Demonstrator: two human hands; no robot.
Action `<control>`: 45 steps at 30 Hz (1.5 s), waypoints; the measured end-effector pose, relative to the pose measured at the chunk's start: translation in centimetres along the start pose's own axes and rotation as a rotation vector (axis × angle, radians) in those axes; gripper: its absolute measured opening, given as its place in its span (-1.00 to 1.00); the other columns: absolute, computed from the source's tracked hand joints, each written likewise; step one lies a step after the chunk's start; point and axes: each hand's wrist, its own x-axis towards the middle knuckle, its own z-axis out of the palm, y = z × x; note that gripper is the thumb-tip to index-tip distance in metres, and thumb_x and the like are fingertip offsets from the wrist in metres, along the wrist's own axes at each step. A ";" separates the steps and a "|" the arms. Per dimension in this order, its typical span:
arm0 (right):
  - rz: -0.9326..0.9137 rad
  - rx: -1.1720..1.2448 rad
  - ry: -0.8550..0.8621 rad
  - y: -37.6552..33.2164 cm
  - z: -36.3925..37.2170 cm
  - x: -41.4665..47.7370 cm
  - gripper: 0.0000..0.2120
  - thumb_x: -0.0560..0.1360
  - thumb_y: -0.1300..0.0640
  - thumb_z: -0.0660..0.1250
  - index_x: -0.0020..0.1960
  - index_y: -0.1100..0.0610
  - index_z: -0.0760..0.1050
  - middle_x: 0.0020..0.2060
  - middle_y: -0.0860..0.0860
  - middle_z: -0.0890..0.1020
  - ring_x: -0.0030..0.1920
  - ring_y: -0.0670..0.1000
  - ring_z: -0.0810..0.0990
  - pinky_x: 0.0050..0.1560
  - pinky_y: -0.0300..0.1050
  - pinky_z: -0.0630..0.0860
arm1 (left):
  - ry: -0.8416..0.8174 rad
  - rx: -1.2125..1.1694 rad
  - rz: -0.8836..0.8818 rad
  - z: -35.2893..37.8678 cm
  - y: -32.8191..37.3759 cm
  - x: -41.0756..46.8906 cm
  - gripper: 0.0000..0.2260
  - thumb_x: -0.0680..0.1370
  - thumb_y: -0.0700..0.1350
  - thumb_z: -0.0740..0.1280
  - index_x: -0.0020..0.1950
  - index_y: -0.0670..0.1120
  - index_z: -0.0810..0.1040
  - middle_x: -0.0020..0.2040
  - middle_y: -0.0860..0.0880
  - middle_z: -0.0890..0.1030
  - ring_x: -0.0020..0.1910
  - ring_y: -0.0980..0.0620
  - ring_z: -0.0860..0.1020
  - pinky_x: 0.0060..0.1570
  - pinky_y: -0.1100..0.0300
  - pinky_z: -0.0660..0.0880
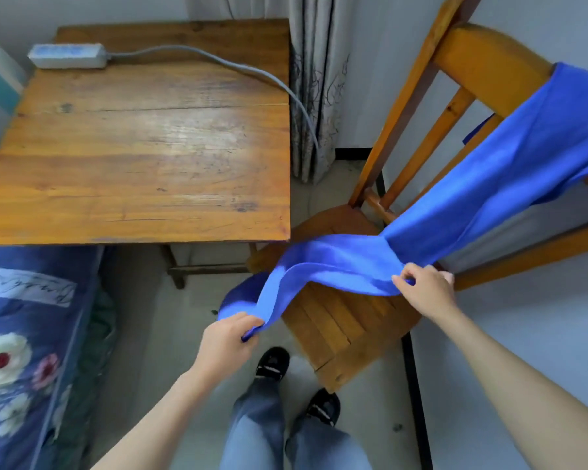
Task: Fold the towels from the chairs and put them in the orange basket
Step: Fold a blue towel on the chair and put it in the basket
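Towel: long bright-blue cloth towel (pixel 455 212); upper end draped over the top rail of the orange-brown wooden slatted chair (pixel 489 59) at 2 o'clock, lower end drawn out above the seat; not yet free of the chair.
Long axis: 2 o'clock down to 7 o'clock; near edge faces the person.
Left hand (pixel 226 340): clenched on the lower corner at 7 o'clock.
Right hand (pixel 428 290): fingers pinching the near edge at 4 o'clock.
Reason for hold: judged, two spaced grips stretch the edge flat for folding.
Counter: worn brown wooden counter (pixel 143 147) at 10 o'clock; likely folding surface.
Orange basket: not visible.
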 end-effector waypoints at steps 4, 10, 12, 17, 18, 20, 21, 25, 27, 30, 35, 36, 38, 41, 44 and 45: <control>0.029 -0.185 -0.362 1.9 5.0 -3.4 -0.65 0.52 -0.01 0.21 0.29 0.01 0.38 0.27 0.01 0.48 0.32 0.10 0.36 0.24 -0.02 0.31 | -0.138 0.037 0.075 2.2 2.2 -0.9 -0.80 0.26 -0.09 0.18 -0.21 0.10 0.53 -0.40 0.12 0.54 -0.39 0.13 0.47 -0.46 0.40 0.26; -0.218 0.222 -0.537 -2.4 8.4 -9.2 -0.36 0.41 0.10 0.32 0.45 -0.05 0.19 0.36 -0.02 0.35 0.36 0.05 0.31 0.36 -0.02 0.28 | -0.504 0.114 -0.126 4.1 7.7 0.3 -0.72 0.48 -0.18 0.21 0.11 0.03 0.57 0.07 0.01 0.63 0.12 -0.05 0.52 -0.03 0.19 0.42; -0.230 0.377 -0.566 -3.4 8.8 -10.9 -0.36 0.34 0.10 0.33 0.40 -0.09 0.27 0.29 -0.05 0.39 0.31 -0.02 0.35 0.30 -0.10 0.33 | -0.532 0.118 -0.122 4.2 9.0 0.3 -0.72 0.49 -0.19 0.21 0.14 0.01 0.57 0.09 -0.02 0.62 0.14 -0.05 0.52 -0.01 0.20 0.42; -0.135 0.509 -0.388 -3.9 10.3 -13.0 -0.72 0.38 0.05 0.28 0.01 0.13 0.62 -0.05 -0.09 0.47 -0.01 -0.01 0.43 -0.04 -0.27 0.30 | -0.572 0.144 -0.113 4.4 9.4 -0.8 -0.76 0.50 -0.12 0.23 0.13 0.02 0.55 0.07 -0.02 0.62 0.11 -0.04 0.52 -0.13 0.22 0.35; -0.100 0.546 -0.336 -3.8 10.3 -13.1 -0.78 0.43 0.11 0.29 -0.01 0.17 0.63 -0.07 -0.08 0.49 -0.05 -0.05 0.46 -0.09 -0.32 0.30 | -0.581 0.176 -0.088 4.6 9.0 -1.2 -0.77 0.50 -0.11 0.23 0.14 0.01 0.52 0.07 -0.03 0.62 0.11 -0.06 0.52 -0.14 0.21 0.36; -0.005 0.656 -0.269 -3.9 9.9 -13.4 -0.86 0.48 0.27 0.29 -0.02 0.24 0.61 -0.12 -0.05 0.53 -0.20 -0.25 0.49 -0.18 -0.43 0.31 | -0.610 0.281 -0.034 4.6 7.8 -1.9 -0.76 0.50 -0.07 0.23 0.16 -0.02 0.46 0.08 -0.07 0.60 0.09 -0.12 0.53 -0.14 0.19 0.36; 0.045 0.702 -0.243 -4.0 9.7 -13.6 -0.86 0.48 0.33 0.28 -0.03 0.25 0.60 -0.15 -0.04 0.55 -0.27 -0.31 0.49 -0.20 -0.46 0.33 | -0.627 0.343 -0.011 4.4 7.0 -2.2 -0.75 0.50 -0.06 0.22 0.17 -0.04 0.45 0.09 -0.08 0.59 0.09 -0.14 0.53 -0.15 0.19 0.33; 0.133 0.772 -0.214 -3.7 9.9 -15.3 -0.82 0.48 0.36 0.25 -0.06 0.17 0.58 -0.12 0.05 0.62 -0.14 -0.15 0.56 -0.04 -0.36 0.41 | -0.675 0.440 -0.039 4.0 2.5 -3.3 -0.87 0.46 -0.14 0.19 -0.07 -0.04 0.50 -0.17 -0.01 0.56 0.04 -0.12 0.55 -0.31 0.22 0.25; 0.174 0.769 -0.186 -3.7 10.6 -16.2 -0.83 0.49 0.35 0.25 -0.07 0.15 0.57 -0.11 0.07 0.63 -0.08 0.01 0.57 0.00 -0.25 0.43 | -0.675 0.456 -0.061 3.2 0.2 -3.9 -0.93 0.44 -0.12 0.20 -0.19 0.01 0.47 -0.28 0.03 0.39 0.09 -0.09 0.51 -0.28 0.22 0.23; 0.253 0.776 -0.115 -4.5 11.8 -17.4 -0.83 0.51 0.35 0.23 -0.06 0.16 0.55 -0.19 0.02 0.60 -0.19 -0.05 0.52 -0.20 -0.44 0.40 | -0.718 0.413 -0.114 1.2 -3.4 -3.9 -0.97 0.43 -0.03 0.25 -0.17 0.08 0.47 -0.09 0.02 0.38 0.18 -0.05 0.38 -0.02 0.14 0.27; 0.317 0.638 -0.043 -7.2 13.6 -19.0 -0.81 0.47 0.38 0.26 -0.03 0.15 0.54 -0.06 0.10 0.60 -0.15 -0.15 0.54 -0.19 -0.49 0.32 | -0.639 -0.152 -0.146 -2.5 -7.2 -3.0 -0.94 0.18 0.10 0.23 -0.39 0.19 0.46 -0.08 0.14 0.59 0.07 0.07 0.51 0.16 0.12 0.43; 0.252 0.523 -0.064 -8.0 13.8 -19.3 -0.77 0.44 0.34 0.31 0.06 0.15 0.55 0.03 0.05 0.59 0.02 -0.10 0.52 -0.04 -0.45 0.27 | -0.625 -0.212 -0.138 -3.2 -7.1 -3.0 -0.94 0.18 0.07 0.22 -0.38 0.16 0.44 -0.19 0.19 0.59 -0.05 0.14 0.52 0.05 0.20 0.44; 0.130 0.461 -0.157 -10.7 13.8 -20.1 -0.60 0.42 0.25 0.36 0.25 0.09 0.46 0.15 -0.09 0.48 0.21 -0.10 0.33 0.15 -0.39 0.15 | -0.635 -0.271 -0.092 -4.4 -6.4 -3.5 -0.95 0.22 0.00 0.21 -0.35 0.14 0.38 -0.36 0.24 0.54 -0.28 0.26 0.46 -0.17 0.31 0.38; 0.049 0.693 -0.276 -15.1 13.1 -21.2 -0.49 0.41 0.23 0.39 0.30 -0.05 0.34 0.20 -0.12 0.43 0.26 -0.17 0.31 0.22 -0.39 0.16 | -0.674 -0.294 -0.009 -4.9 -4.9 -4.2 -0.87 0.29 -0.06 0.21 -0.36 0.20 0.38 -0.44 0.20 0.47 -0.39 0.19 0.39 -0.30 0.31 0.32; 0.031 0.820 -0.313 -17.6 12.6 -21.7 -0.54 0.39 0.19 0.44 0.12 -0.20 0.35 0.13 -0.13 0.51 0.14 -0.36 0.41 0.12 -0.49 0.28 | -0.623 -0.340 -0.037 -4.6 -4.2 -4.8 -0.80 0.35 -0.11 0.27 -0.34 0.23 0.41 -0.50 0.13 0.39 -0.45 0.16 0.31 -0.33 0.25 0.27; 0.040 0.835 -0.309 -18.2 12.3 -21.9 -0.58 0.38 0.18 0.45 0.04 -0.22 0.37 0.07 -0.14 0.54 0.03 -0.42 0.44 0.02 -0.53 0.31 | -0.598 -0.329 -0.053 -4.6 -4.1 -4.9 -0.75 0.39 -0.15 0.30 -0.33 0.22 0.41 -0.51 0.11 0.38 -0.47 0.16 0.31 -0.33 0.24 0.26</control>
